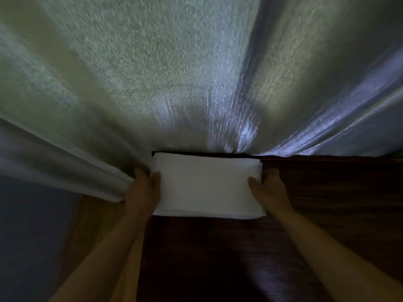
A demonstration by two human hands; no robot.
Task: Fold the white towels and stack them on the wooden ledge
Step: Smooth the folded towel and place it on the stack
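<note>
From where I sit this reads as a bedroom or hotel room, dimly lit. A dark wooden ledge [316, 192] with visible grain fills the lower half of my head view, and a folded white towel [207, 186] lies on it. Above it, pale draped fabric [152, 73] with a nubby weave falls in folds like a curtain or bedspread; I cannot tell which.
</note>
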